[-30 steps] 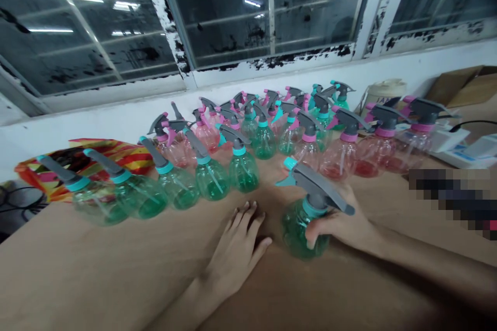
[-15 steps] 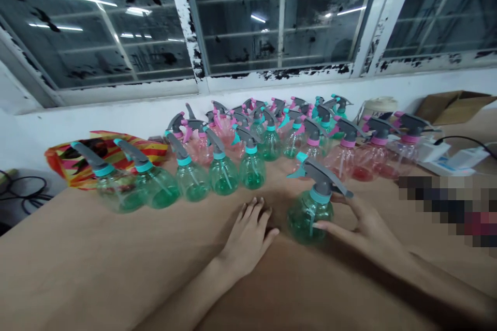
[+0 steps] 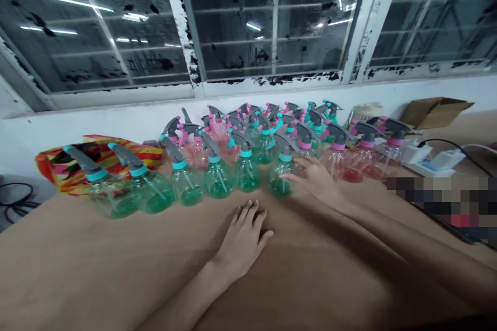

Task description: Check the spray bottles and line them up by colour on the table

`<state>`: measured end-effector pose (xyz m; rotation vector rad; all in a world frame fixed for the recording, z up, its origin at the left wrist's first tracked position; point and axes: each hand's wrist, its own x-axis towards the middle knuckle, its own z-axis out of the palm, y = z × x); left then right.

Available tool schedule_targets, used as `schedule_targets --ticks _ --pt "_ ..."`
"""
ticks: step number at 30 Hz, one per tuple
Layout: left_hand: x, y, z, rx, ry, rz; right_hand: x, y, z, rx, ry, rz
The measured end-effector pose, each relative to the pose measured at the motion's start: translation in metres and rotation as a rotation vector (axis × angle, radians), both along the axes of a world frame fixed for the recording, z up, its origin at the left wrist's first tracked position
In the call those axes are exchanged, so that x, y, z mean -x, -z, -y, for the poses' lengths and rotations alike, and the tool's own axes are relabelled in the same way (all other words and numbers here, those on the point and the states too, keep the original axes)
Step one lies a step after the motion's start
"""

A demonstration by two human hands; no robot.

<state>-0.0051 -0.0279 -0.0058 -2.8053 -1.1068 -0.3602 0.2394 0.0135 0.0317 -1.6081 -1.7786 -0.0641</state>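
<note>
Our right hand (image 3: 314,182) has carried its gripped round green plastic spray bottle (image 3: 280,170) forward, extending the matching bottle row (image 3: 187,186); left hand (image 3: 243,240) stays spread.

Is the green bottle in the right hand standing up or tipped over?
Standing up: the green bottle in the right hand has its round body below and grey spray head on top.

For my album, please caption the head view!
Right hand holds a green bottle; left hand rests on the table.
</note>
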Motion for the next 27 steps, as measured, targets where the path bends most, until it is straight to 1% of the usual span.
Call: schedule_targets --ticks 7,11,14,17,20,23,25,27 --pt "0.002 0.001 -0.001 -0.013 0.006 -0.006 0.013 -0.01 -0.015 0.065 0.092 0.022" --pt "0.004 0.004 -0.002 -0.036 0.015 0.001 0.017 -0.013 -0.023 0.08 0.091 0.003" --pt "0.006 0.005 -0.003 -0.045 0.022 0.005 0.015 -0.013 -0.023 0.079 0.073 -0.032" --pt "0.006 0.004 -0.003 -0.041 0.026 0.001 0.004 -0.012 -0.013 0.063 0.043 -0.085" --pt "0.007 0.002 -0.003 -0.041 0.021 -0.016 -0.016 -0.016 0.002 0.026 0.035 -0.134" --pt "0.007 0.002 -0.004 -0.042 0.025 -0.028 -0.039 -0.021 0.013 -0.011 0.103 -0.155" --pt "0.009 0.003 -0.006 -0.052 0.028 -0.022 -0.05 -0.023 0.013 -0.008 0.16 -0.143" --pt "0.01 0.005 -0.008 -0.074 0.028 -0.018 -0.054 -0.023 0.01 0.023 0.204 -0.115"
